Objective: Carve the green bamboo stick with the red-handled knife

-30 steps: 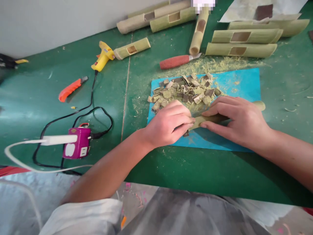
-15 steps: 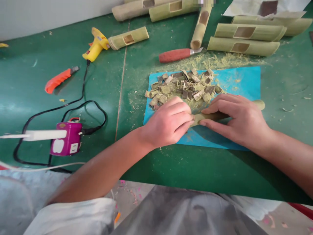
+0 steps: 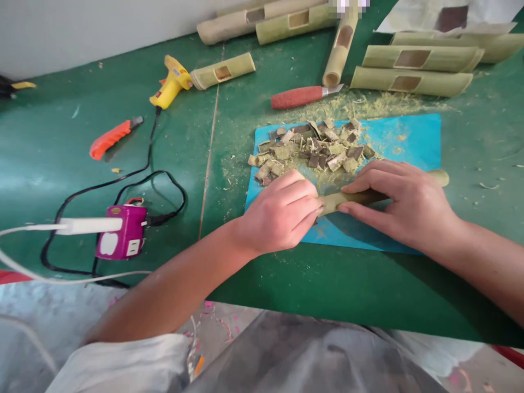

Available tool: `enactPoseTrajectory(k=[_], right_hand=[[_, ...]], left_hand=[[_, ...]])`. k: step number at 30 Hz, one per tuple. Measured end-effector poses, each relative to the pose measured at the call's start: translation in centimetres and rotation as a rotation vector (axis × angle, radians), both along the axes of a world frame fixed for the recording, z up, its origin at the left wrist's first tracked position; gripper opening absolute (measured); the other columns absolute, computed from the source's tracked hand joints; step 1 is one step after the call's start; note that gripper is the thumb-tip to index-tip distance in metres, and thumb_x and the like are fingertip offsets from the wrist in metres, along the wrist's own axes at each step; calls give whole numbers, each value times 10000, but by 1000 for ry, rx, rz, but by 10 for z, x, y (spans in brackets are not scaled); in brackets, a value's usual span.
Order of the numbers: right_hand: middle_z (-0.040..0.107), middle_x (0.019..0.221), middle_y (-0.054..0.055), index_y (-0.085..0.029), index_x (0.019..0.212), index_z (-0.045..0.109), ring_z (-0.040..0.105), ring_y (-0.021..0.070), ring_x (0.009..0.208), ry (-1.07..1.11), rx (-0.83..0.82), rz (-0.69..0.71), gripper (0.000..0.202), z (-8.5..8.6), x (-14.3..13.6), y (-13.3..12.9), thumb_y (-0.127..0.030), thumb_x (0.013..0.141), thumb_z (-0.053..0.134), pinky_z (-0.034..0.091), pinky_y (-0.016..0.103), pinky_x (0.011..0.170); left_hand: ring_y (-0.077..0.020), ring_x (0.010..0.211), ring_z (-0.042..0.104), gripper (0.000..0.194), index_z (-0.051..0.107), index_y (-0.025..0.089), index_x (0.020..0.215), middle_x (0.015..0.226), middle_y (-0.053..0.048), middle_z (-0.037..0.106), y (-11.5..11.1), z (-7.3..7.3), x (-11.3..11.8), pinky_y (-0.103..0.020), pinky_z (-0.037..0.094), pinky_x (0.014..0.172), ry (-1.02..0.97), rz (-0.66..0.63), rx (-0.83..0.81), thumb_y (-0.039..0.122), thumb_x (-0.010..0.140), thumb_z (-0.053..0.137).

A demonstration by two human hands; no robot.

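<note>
A slim bamboo tube point(image 3: 333, 203) lies slantwise over the blue sheet point(image 3: 413, 136), its far end showing beyond my right hand point(image 3: 409, 196). The thumb and fingers of that hand grip it from both sides near the middle. My left hand point(image 3: 282, 210) is closed at the tube's left end, which its fingers cover; whether a small piece is also pinched there is hidden. Just behind my hands, a heap of bamboo chips point(image 3: 315, 147) and pale dust rests on the sheet.
Behind the sheet lies a red-handled knife point(image 3: 297, 97). Notched bamboo tubes point(image 3: 411, 82) line the back. At left are a yellow glue gun point(image 3: 167, 90), an orange cutter point(image 3: 110, 139) and a purple power adapter point(image 3: 120, 232) with looping cords on the green table point(image 3: 327, 284).
The view has shifted slightly, so the table things appear a little further right and lower. Both hands keep nearly the same hold on the bamboo tube.
</note>
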State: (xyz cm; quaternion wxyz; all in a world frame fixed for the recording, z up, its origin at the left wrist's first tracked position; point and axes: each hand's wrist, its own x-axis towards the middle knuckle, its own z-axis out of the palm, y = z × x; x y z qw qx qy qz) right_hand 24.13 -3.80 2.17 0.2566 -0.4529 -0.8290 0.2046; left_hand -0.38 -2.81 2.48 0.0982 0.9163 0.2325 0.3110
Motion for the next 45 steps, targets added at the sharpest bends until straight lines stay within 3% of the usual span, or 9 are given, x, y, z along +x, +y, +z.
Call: enactPoseTrajectory(k=[7,11,20,25,29,33,37,42,45], right_hand=[[736,886,74,-238,901,724,698,289,822,-2,-25,-7,221,1,0,0,-458,882,708,512,433,713],[725,868,71,-240,893,723,686,278,808,-9,-42,-10,232,3,-1,1,-470,882,705,506,423,712],[724,881,79,-230,896,726,687,284,831,-4,-36,-20,247,4,-1,1,-476,888,701,501,425,718],[716,881,73,-242,909,741,676,281,830,6,-80,-12,234,4,-2,3,-472,872,718,508,438,743],[708,872,74,-253,894,742,674,282,846,31,-97,-17,240,4,-2,4,-490,879,708,511,440,762],[712,880,64,-269,893,741,674,277,845,34,-110,-21,249,4,-2,4,-515,866,719,510,433,756],[710,877,65,-272,887,740,674,274,841,30,-115,-27,269,4,-2,6,-536,882,690,514,437,760],[716,884,65,-267,894,742,675,276,849,34,-129,-18,282,2,-1,8,-545,873,700,514,437,756],[714,885,66,-265,892,741,673,275,849,36,-117,-22,285,2,-1,7,-545,881,690,515,438,761]], left_hand=[[-194,809,545,58,653,118,936,878,-97,701,-3,2,1,-339,516,746,27,5,58,100,955,602],[-202,789,527,142,641,137,840,817,-92,678,-4,3,4,-348,507,723,42,22,94,146,975,598],[-197,792,525,193,620,162,817,818,-80,670,-5,2,2,-350,514,729,90,12,131,177,1001,562],[-196,829,565,98,639,153,963,885,-74,701,-7,1,-1,-355,520,735,86,14,178,138,994,547],[-195,817,564,147,633,163,893,845,-69,678,-8,1,0,-358,509,731,118,32,182,170,1008,542],[-193,831,579,94,641,153,976,880,-67,699,-10,1,-1,-351,513,732,114,35,230,135,992,550],[-199,802,543,141,633,153,888,830,-72,681,-9,0,2,-350,511,719,119,53,229,166,1002,551],[-192,841,567,79,646,131,966,890,-73,710,-11,-1,1,-338,526,750,97,47,256,120,977,569],[-194,829,551,107,645,141,910,861,-72,695,-10,-1,3,-339,521,747,100,60,232,149,988,572]])
